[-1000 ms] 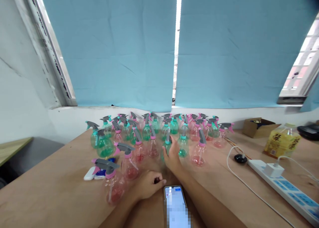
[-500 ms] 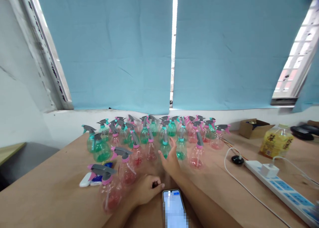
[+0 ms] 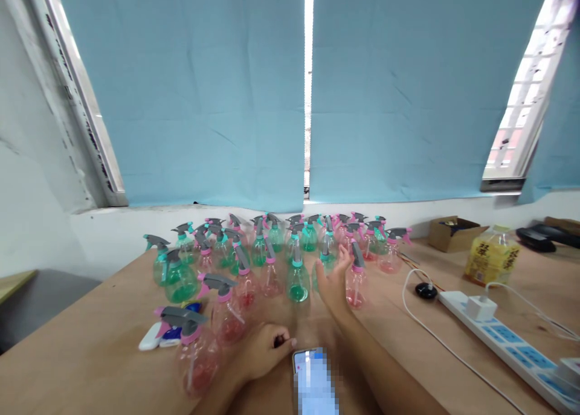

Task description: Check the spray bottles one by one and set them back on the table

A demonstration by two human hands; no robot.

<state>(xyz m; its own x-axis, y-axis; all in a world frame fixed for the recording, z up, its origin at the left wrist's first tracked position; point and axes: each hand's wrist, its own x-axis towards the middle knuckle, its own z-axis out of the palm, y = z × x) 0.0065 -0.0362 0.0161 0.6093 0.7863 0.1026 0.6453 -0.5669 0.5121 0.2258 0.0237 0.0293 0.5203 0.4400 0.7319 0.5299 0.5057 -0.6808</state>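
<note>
My right hand (image 3: pixel 334 277) is raised with fingers apart, holding nothing. It is in front of a green spray bottle (image 3: pixel 327 259), which it partly hides, and just left of a pink spray bottle (image 3: pixel 356 286). Another green spray bottle (image 3: pixel 298 282) stands upright to its left. Resting low over the table, my left hand (image 3: pixel 270 347) has its fingers curled in, and no object shows in it. A pink spray bottle (image 3: pixel 229 313) and a nearer one (image 3: pixel 197 362) stand to its left. Beside it lies a lit phone (image 3: pixel 315 379), its screen partly blurred.
Several more green and pink spray bottles crowd the table's back by the wall. On the right are a cardboard box (image 3: pixel 455 235), a yellow-labelled jug (image 3: pixel 492 258), a black puck (image 3: pixel 426 291) and a power strip (image 3: pixel 507 345) with cables. White and blue items (image 3: pixel 151 336) lie at left.
My right hand has moved right, from one green spray bottle toward the one beside it, leaving the first in clear sight. My left hand stays curled in about the same place. The view has shifted slightly.
</note>
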